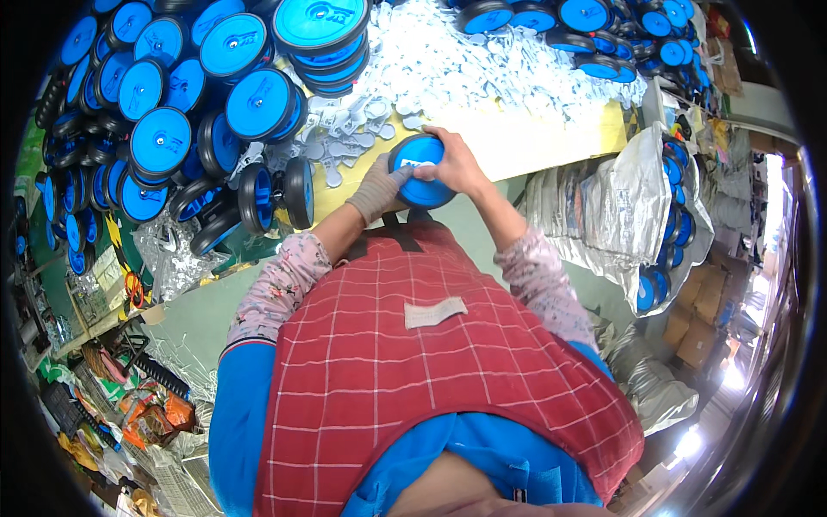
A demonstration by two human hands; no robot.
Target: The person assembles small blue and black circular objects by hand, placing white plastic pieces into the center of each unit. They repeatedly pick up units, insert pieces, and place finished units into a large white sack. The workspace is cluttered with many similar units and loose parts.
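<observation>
- Evidently, the round blue plastic wheel with a black rim was between both hands, just in front of the red checked fabric apron and by the near edge of the yellow tabletop.
- The left hand, in a grey-beige fabric glove, grasped the wheel at its left side, thumb against the blue face.
- The right hand, ungloved, grasped it too, with fingers at the far right rim and thumb across the face; what the hidden fingertips did underneath could not be told.
- The wheel looked fairly light and stiff, and hardly fragile; its smooth face seemed somewhat slippery, while the black rim promised better purchase.
- Opposite sides of that rim, with thumbs steadying the face, seemed the best place for the grip.
- Beyond lay a heap of small pale-grey plastic pieces, with a pile of blue-and-black plastic wheels to the left.
</observation>
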